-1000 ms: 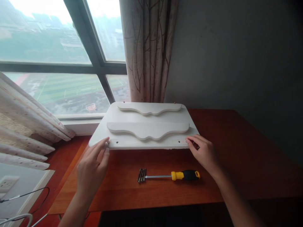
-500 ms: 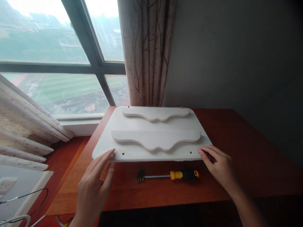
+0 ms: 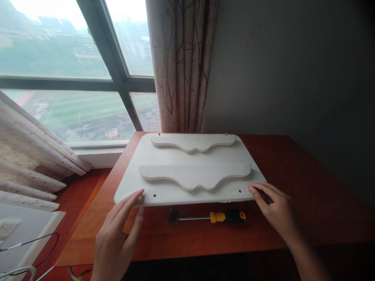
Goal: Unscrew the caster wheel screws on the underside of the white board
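White board (image 3: 175,158) drawn nearer across table (image 3: 307,187), bringing holes closer to screws (image 3: 172,217), screwdriver (image 3: 218,217). Left hand (image 3: 114,234) half-open at edge, grip unclear; right hand (image 3: 278,208) pinches board near corner.

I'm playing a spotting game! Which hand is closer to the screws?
Left. The left hand is beside the screws, on their left; the right hand is farther away, past the screwdriver, by the right end of the board.

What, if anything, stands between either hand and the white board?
Nothing visible: left hand and right hand have fingers at the near edge of the white board. The screwdriver and screws lie in front, clear of both.
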A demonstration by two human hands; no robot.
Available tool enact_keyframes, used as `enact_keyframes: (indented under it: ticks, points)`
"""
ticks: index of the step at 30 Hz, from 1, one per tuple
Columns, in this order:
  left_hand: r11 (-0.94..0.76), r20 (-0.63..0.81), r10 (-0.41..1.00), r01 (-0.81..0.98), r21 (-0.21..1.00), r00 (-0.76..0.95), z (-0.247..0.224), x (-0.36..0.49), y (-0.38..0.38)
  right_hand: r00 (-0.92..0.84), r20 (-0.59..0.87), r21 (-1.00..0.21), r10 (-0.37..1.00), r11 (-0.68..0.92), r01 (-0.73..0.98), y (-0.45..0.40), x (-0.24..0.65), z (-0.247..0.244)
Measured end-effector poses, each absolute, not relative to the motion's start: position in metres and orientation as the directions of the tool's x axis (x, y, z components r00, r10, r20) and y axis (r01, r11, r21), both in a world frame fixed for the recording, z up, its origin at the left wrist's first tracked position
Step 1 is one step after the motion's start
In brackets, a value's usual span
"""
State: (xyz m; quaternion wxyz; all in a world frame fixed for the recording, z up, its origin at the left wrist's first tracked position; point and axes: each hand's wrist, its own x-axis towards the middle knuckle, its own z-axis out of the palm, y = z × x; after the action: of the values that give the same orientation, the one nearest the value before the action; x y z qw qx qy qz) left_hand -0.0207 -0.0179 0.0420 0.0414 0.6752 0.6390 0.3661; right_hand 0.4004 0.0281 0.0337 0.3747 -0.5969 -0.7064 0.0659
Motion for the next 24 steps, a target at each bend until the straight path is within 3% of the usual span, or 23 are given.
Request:
enact_keyframes:
  ticks: [9, 13, 17, 20, 24]
  points:
    - [0.014, 0.203, 0.940, 0.624, 0.782, -0.275, 0.069, -0.036, -0.007, 0.026, 0.324, -0.662, 0.946, 0.207, 0.721, 0.027, 0.407, 0.052]
    - [-0.052, 0.248, 0.916, 0.520, 0.853, -0.316, 0.089, -0.044, 0.019, 0.135, 0.359, -0.713, 0.924, 0.177, 0.679, 0.047, 0.420, 0.059]
    - [-0.123, 0.226, 0.954, 0.430, 0.894, -0.196, 0.107, -0.046, 0.066, 0.114, 0.402, -0.700, 0.908, 0.225, 0.678, 0.084, 0.434, 0.062]
    - [-0.200, 0.258, 0.964, 0.487, 0.850, -0.055, 0.112, -0.046, 0.108, -0.006, 0.457, -0.608, 0.889, 0.318, 0.727, 0.118, 0.442, 0.065]
    - [-0.348, 0.366, 0.922, 0.679, 0.646, 0.124, 0.106, -0.046, 0.160, -0.173, 0.508, -0.462, 0.844, 0.437, 0.772, 0.165, 0.446, 0.067]
